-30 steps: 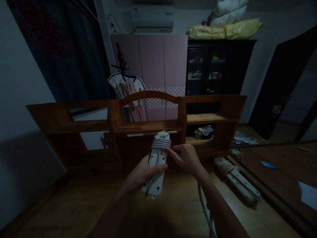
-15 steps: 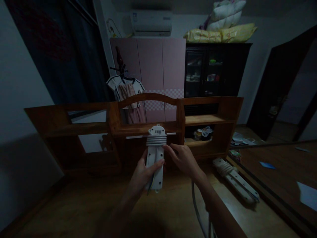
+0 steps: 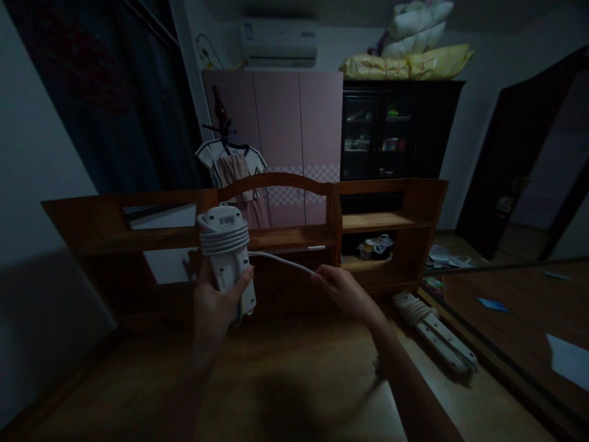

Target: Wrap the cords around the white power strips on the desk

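Observation:
My left hand point(image 3: 219, 301) is wrapped round a white power strip point(image 3: 239, 279), held upright with its screwed underside towards me. Several turns of grey-white cord point(image 3: 225, 238) circle its upper part. From the coil a free length of cord point(image 3: 285, 262) runs right to my right hand point(image 3: 338, 287), whose fingers are closed on it. Short coloured wire ends show by the left thumb. A second white power strip point(image 3: 442, 341), likewise wound with cord, lies on the wooden surface to the right.
A wooden shelf unit point(image 3: 294, 236) stands across the back of the wooden surface point(image 3: 221, 380). Its right compartment holds a plastic bag point(image 3: 383, 244). At the right, papers point(image 3: 568, 359) and a blue card point(image 3: 493, 304) lie on a brown surface past a raised edge.
My left hand has moved left and up with the power strip. My right hand, close to the coil before, is now apart from it, with the cord stretched between.

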{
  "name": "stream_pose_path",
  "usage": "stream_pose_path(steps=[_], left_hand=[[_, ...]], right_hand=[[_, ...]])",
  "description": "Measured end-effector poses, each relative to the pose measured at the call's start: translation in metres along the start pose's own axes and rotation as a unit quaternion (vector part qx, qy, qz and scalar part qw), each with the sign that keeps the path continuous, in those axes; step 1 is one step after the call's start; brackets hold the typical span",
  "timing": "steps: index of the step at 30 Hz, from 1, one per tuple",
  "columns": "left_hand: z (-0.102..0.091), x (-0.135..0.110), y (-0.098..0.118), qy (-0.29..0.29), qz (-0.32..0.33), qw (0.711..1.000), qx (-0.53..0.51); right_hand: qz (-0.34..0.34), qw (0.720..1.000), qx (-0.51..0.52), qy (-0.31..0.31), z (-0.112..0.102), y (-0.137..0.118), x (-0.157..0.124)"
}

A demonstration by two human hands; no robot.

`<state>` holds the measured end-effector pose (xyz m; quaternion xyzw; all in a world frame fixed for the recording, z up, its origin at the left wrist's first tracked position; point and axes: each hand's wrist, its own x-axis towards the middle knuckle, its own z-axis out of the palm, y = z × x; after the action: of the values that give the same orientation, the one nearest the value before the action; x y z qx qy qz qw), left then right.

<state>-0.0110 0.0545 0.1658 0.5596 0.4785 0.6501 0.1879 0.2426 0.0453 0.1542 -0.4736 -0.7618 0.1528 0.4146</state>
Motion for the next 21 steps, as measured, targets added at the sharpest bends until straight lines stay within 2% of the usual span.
stream_pose_path(steps=[3,8,13,17,19,21], left_hand=[[-0.011,0.008,-0.004,0.03,0.035,0.992,0.116],[-0.008,0.007,-0.002,-0.003,0.052,0.977,0.205],[0.006,-0.005,0.004,-0.061,0.031,0.97,0.232],[0.012,-0.014,0.006,-0.136,0.008,0.968,0.211],[0.013,-0.017,0.007,-0.164,0.0,0.971,0.176],[0.014,-0.02,0.008,-0.176,-0.012,0.973,0.15]], right_hand=[[-0.034,0.997,-0.031,0.061,-0.016,-0.011,-0.005],[-0.084,0.99,-0.012,0.11,-0.022,-0.043,-0.015],[-0.139,0.967,-0.004,0.214,-0.023,-0.055,-0.02],[-0.14,0.938,-0.028,0.315,-0.03,-0.056,-0.023],[-0.149,0.93,-0.032,0.333,-0.034,-0.058,-0.027],[-0.176,0.929,-0.051,0.32,-0.035,-0.062,-0.032]])
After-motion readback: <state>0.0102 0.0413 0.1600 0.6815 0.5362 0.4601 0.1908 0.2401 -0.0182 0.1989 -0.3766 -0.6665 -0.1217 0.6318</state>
